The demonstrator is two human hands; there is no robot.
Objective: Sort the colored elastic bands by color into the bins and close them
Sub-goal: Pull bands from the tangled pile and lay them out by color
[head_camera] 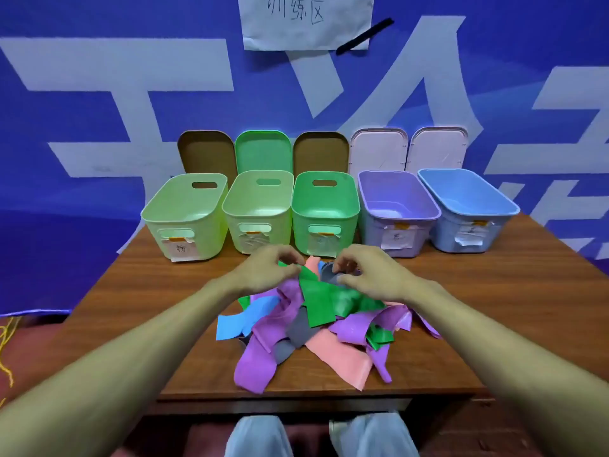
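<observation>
Green band [318, 301] pinched by the left hand [270, 270] and grey band [329, 278] by the right hand [372, 275], the person looked wise to tease each free of the pile [296, 341] singly.

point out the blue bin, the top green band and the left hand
blue bin [445, 233]: head view, front wall
green band [317, 300]: head view, broad middle
left hand [265, 269]: head view, back of hand
</observation>
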